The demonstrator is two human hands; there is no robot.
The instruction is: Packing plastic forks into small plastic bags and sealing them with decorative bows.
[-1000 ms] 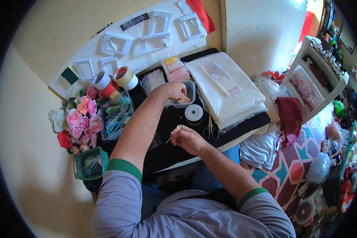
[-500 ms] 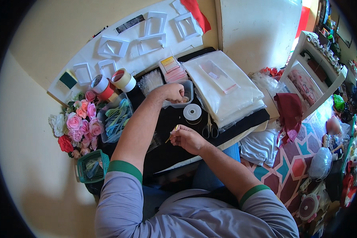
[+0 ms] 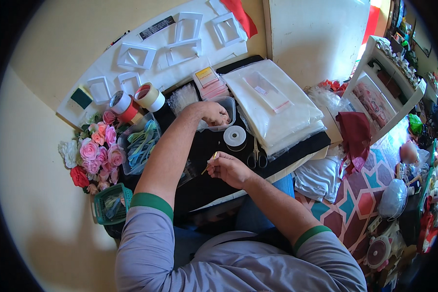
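Pinching a skinny gold-yellow strip in the right hand, pretty narrow grip, just on the near side of a white-topped spool. Looks thin and a bit shiny, partly hidden by the fingers. Got the left hand curled down inside a clear plastic tub; can't tell about any hold there.

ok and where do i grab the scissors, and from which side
Probably take the scissors by the dark handle loops, coming from the person's own side: the loops face that way and the blades point away. The right hand is closest, though it pinches a thin gold-coloured strip.
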